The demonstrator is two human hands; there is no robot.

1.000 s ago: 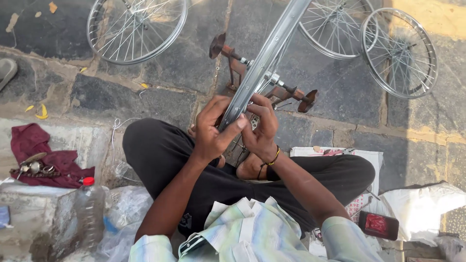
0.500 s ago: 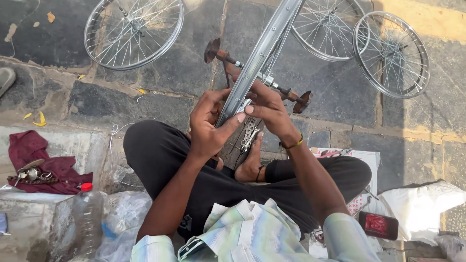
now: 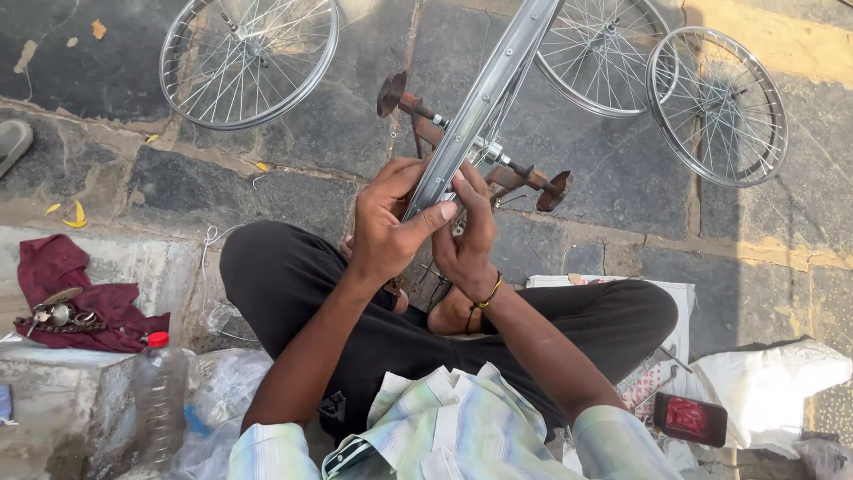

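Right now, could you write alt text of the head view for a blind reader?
A seated person's left hand and right hand grip a silver bicycle rim standing on a rusty stand. Three spoked wheels lie on the stone pavement.

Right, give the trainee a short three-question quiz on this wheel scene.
1. True or false: both hands are on the wheel rim that stands in the rusty stand.
2. How many other spoked wheels lie flat on the stone pavement? A) one B) three C) five
3. What lies on the dark red cloth at the left?

Key
1. True: the left hand grips the rim with its thumb across it, and the right hand touches it from the other side.
2. B: one wheel at upper left and two at upper right.
3. Small metal tools.
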